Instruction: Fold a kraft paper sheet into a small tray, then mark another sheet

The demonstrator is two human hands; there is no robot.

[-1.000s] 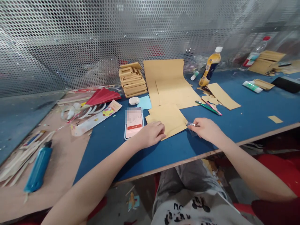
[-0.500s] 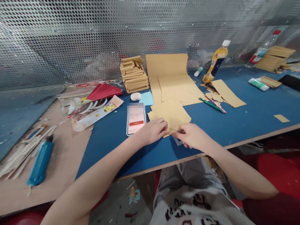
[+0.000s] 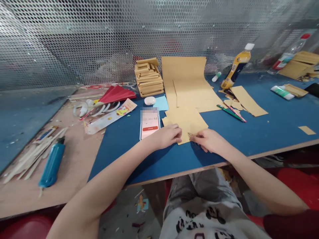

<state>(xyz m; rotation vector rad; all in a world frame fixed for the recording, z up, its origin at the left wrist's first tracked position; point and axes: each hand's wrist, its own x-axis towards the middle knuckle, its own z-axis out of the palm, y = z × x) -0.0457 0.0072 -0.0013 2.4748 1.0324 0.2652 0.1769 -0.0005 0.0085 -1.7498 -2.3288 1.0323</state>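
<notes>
A brown paper sheet (image 3: 186, 118) with notched corners lies flat on the blue table top near the front edge. My left hand (image 3: 170, 136) rests on its lower left side, the fingers curled and pressing on the paper. At the sheet's lower right edge, my right hand (image 3: 206, 139) is closed in a pinch; a small, thin thing shows at the fingertips, too small to name. A phone (image 3: 150, 124) with a lit screen lies left of the sheet, partly hidden by my left forearm.
Behind the sheet stand a stack of folded brown paper pieces (image 3: 149, 78) and a large brown sheet (image 3: 184, 71) leaning against the mesh. A yellow drink bottle (image 3: 236, 68), pens (image 3: 231, 113) and paper scraps are to the right. A blue glue gun (image 3: 52, 162) lies at left.
The view has shifted slightly, so the table things appear further right. My right hand has moved up a little along the sheet's lower edge; a pale, clear-looking patch below it no longer shows.
</notes>
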